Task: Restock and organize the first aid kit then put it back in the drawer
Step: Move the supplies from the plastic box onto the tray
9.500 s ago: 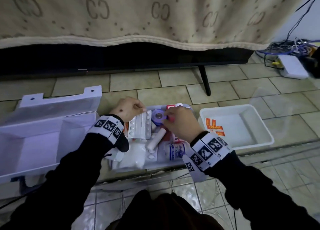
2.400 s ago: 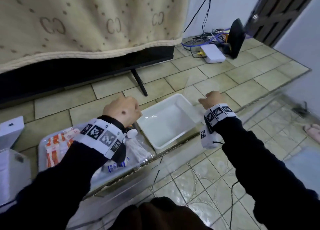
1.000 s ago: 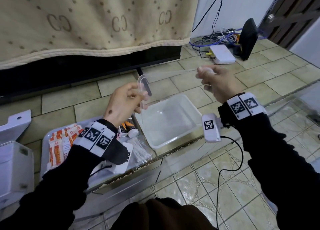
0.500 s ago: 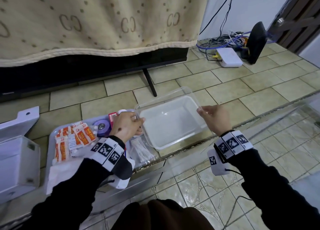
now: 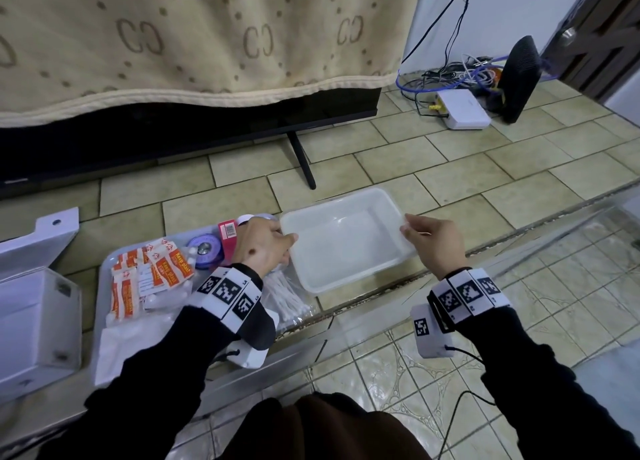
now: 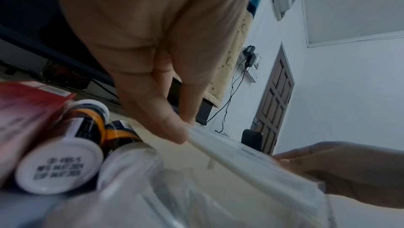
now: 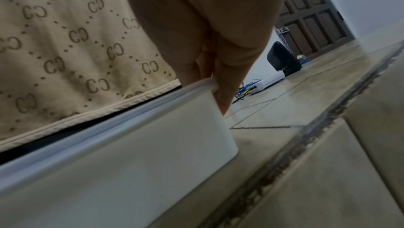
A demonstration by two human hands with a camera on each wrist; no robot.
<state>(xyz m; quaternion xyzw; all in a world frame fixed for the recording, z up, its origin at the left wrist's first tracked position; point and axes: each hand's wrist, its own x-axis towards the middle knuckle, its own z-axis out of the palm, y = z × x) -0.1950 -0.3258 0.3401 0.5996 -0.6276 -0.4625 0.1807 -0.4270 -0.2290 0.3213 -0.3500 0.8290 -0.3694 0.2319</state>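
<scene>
Both hands pinch the clear lid (image 5: 346, 213) over the white tub (image 5: 349, 272): left hand (image 5: 263, 244) at 9 o'clock, right hand (image 5: 433, 243) at 3. Uneven pressing could leave one corner unseated.

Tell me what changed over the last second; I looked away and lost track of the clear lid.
The clear lid, held up in the air between both hands a second ago, has come down onto the white tub. The left hand and right hand keep their grip on its ends. The tray of supplies stayed put.
</scene>
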